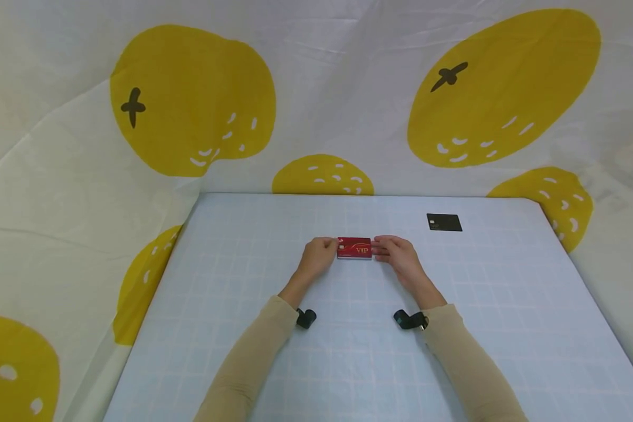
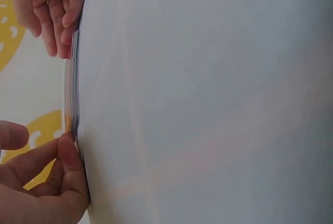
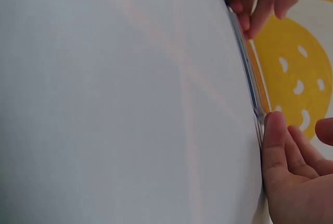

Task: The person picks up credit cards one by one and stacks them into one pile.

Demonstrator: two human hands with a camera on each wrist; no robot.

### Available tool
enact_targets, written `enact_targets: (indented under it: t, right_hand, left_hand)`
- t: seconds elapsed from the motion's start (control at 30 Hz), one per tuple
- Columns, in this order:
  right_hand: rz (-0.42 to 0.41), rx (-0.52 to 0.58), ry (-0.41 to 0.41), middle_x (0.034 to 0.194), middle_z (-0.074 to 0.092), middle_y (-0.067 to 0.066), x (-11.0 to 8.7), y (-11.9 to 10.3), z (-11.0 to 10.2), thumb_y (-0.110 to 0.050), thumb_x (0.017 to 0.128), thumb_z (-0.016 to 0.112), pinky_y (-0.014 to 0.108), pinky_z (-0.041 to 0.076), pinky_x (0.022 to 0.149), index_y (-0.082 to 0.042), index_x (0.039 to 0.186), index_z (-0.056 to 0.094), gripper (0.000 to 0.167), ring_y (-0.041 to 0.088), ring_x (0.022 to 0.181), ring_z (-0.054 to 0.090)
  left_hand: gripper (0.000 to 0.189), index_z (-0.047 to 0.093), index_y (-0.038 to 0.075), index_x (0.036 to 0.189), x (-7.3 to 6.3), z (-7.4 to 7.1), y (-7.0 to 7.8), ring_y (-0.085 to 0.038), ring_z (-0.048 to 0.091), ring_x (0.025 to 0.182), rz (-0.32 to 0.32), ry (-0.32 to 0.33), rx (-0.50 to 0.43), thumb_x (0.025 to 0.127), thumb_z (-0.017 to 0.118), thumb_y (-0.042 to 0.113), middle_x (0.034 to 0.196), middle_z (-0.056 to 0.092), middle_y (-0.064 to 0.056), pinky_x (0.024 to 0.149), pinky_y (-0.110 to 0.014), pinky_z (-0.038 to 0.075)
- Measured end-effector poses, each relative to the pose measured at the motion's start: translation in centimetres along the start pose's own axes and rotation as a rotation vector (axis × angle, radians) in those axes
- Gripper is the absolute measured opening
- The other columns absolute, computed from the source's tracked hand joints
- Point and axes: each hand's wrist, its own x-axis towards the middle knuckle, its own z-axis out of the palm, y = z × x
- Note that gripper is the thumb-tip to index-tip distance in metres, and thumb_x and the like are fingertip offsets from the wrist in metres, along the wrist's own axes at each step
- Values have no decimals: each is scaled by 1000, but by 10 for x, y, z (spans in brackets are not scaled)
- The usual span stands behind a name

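A neat stack of cards lies flat on the table, a red VIP card point(image 1: 354, 248) on top; its layered edge point(image 2: 76, 86) shows in the left wrist view. My left hand point(image 1: 319, 257) is at the left end of the stack, fingertips touching it and fingers somewhat bent. In the left wrist view the left thumb point(image 2: 13, 135) stands raised, apart from the cards. At the opposite end my right hand point(image 1: 401, 258) has its fingers nearly straight, fingertips against the short edge. The right thumb point(image 3: 325, 132) is also apart from the stack.
Farther back on the right lies a single black card point(image 1: 445, 223). A pale checked cloth covers the table point(image 1: 348, 363). Behind it hangs a white curtain point(image 1: 343, 88) with yellow fruit prints. Dark wrist cameras sit at both cuffs.
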Motion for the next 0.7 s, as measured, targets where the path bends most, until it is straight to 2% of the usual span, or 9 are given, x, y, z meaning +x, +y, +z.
enact_targets:
  t: [0.2,0.43,0.57,0.7]
  right_hand:
    - [-2,-19,17,129,62,16,1,0,1,-22,106,49,26,56,86,0,132,57,36,25,106,64]
    - [-16,-46,18,129,62,17,1,0,2,-24,106,50,26,55,85,1,133,57,37,25,105,64]
    - [-5,-48,26,129,62,16,0,-1,3,-26,106,51,25,55,85,-1,133,57,37,26,106,63]
    - [4,-42,32,129,61,15,0,-1,4,-25,106,51,25,55,86,-2,133,57,37,26,107,63]
  left_hand:
    - [43,69,9,128,-2,2,1,-18,57,94,22,8,38,104,50,40,116,68,-1,76,-33,50]
    - [41,70,8,125,-3,1,0,-18,54,78,42,0,25,104,50,38,83,63,-2,65,-31,46]
    - [41,70,7,125,-3,0,0,-18,55,79,46,1,15,103,51,37,88,65,-1,67,-32,48]
    - [40,71,7,122,-3,-1,-2,-18,57,86,52,18,23,103,52,37,102,69,-2,76,-34,53]
